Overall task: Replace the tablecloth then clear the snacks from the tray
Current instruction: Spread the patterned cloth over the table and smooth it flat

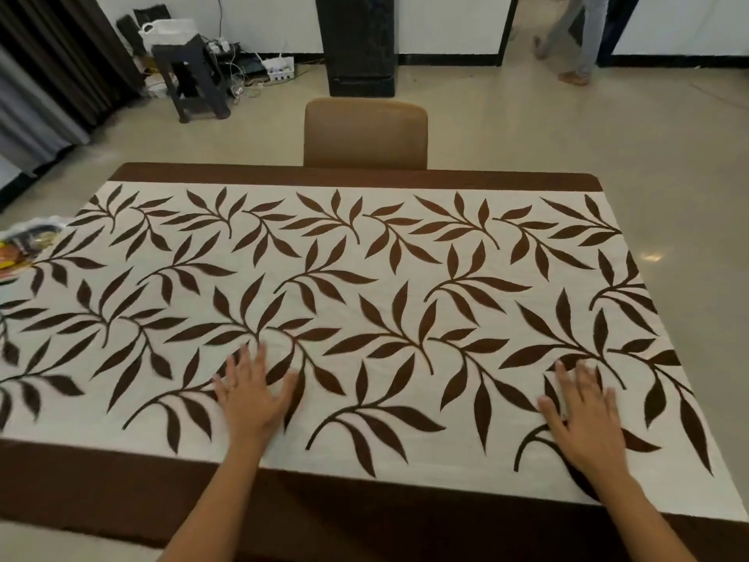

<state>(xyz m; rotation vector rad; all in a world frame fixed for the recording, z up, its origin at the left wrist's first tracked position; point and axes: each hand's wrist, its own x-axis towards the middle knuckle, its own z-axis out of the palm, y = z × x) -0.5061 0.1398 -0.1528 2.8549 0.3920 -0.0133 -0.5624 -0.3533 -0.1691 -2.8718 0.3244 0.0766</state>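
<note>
A white tablecloth [364,277] with a brown leaf pattern and brown borders lies spread flat over the table. My left hand [253,393] rests palm down on it near the front edge, fingers spread. My right hand [583,411] lies flat on the cloth further right, fingers apart too. Neither hand holds anything. At the far left edge, a pile of snack packets [24,247] in bright wrappers is partly cut off by the frame; the tray under them is not visible.
A brown chair [364,133] stands at the table's far side. Beyond it are a dark pillar [358,42], a dark stool [192,75] with a white bag, and cables on the floor. A person's legs [575,38] are in the back right.
</note>
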